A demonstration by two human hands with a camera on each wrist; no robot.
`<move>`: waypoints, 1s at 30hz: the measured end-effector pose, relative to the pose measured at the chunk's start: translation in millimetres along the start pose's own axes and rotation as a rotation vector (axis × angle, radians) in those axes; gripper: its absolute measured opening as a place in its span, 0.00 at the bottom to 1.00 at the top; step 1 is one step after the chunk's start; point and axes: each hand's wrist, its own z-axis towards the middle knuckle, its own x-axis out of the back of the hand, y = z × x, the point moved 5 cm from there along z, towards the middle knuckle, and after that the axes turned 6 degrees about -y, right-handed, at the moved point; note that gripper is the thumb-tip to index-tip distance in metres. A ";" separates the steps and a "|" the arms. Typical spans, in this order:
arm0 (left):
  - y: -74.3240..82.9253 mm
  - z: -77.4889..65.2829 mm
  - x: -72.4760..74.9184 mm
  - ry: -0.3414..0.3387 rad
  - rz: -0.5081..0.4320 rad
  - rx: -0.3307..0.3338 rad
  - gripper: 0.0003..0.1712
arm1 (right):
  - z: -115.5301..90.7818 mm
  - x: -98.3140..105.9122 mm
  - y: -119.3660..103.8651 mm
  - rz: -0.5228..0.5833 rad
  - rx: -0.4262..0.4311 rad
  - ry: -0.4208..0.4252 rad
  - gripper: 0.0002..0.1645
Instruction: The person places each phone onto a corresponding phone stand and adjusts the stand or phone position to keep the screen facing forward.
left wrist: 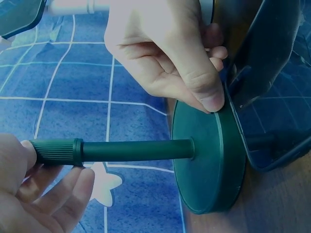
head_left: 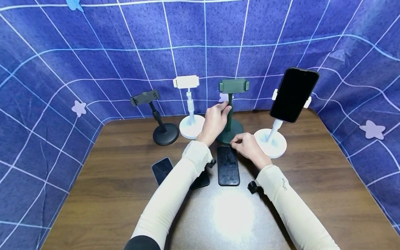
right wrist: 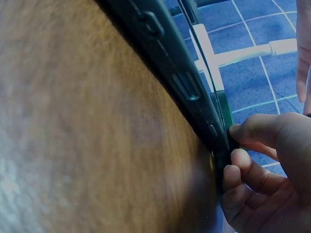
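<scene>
A green phone stand [head_left: 235,130] with a round base stands upright before me, its clamp [head_left: 233,86] holding nothing. My left hand [head_left: 215,119] grips its pole; the left wrist view shows thumb and fingers about the ribbed collar [left wrist: 57,151]. Low at the front of the round base [left wrist: 201,170], my right hand [head_left: 248,146] pinches the rim with thumb and curled fingers. Just in front lies a dark phone [head_left: 228,166], screen up, its top end close to the base and to the right fingertips [right wrist: 235,131].
Left of the green stand are a white phone stand [head_left: 191,126] and a black one [head_left: 165,134]. At right another white stand [head_left: 271,143] carries a tilted phone [head_left: 294,94]. Two more phones lie near my left forearm, a grey-edged one [head_left: 162,170] and a partly hidden black one [head_left: 201,180].
</scene>
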 end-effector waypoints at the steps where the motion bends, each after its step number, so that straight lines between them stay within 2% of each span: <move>1: 0.0 -0.6 -0.3 0.000 -0.001 0.001 0.18 | -0.6 -0.4 0.4 -0.001 -0.003 -0.002 0.04; 9: -1.8 -4.1 -1.6 0.004 -0.017 0.009 0.19 | -3.2 -2.9 2.1 0.008 0.002 -0.001 0.04; 30: -1.0 -13.2 0.0 0.034 -0.040 0.080 0.22 | -7.7 -3.7 2.6 0.011 0.022 0.022 0.04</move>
